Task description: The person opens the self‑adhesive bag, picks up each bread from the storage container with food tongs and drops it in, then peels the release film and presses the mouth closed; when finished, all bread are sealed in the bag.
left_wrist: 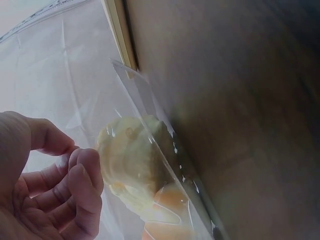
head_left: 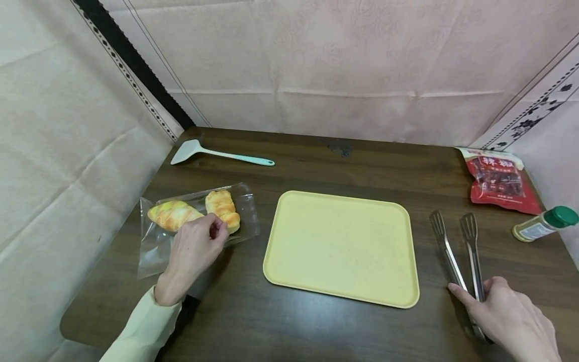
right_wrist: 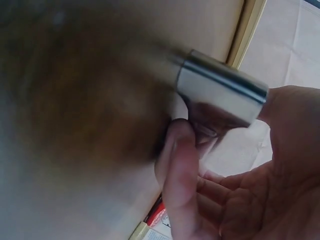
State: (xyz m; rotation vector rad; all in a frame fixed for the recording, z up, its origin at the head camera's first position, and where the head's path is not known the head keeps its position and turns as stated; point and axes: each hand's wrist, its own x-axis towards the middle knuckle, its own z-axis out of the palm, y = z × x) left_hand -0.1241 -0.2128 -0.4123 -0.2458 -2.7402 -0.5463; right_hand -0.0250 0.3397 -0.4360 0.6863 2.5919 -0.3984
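Two-handed work here, and we reckon it's the taking-hold step. Our right hand (head_left: 511, 311) grips the tongs (head_left: 475, 271), off the tray (head_left: 339, 249)'s right edge, tips toward the worktop (head_left: 316, 327)'s back edge. Our left hand (head_left: 196, 246) has its fingertips together over the bag (head_left: 156, 254), near the left edge; can't tell if they've pinched it. Next move probably calls for a light touch, so the rolls (head_left: 175, 215) inside don't squash. Both look golden, one plump with pale stripes, the other lumpy and browned.

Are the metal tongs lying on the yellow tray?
No, the tongs are beside the tray, on its right side, where the right hand holds them.
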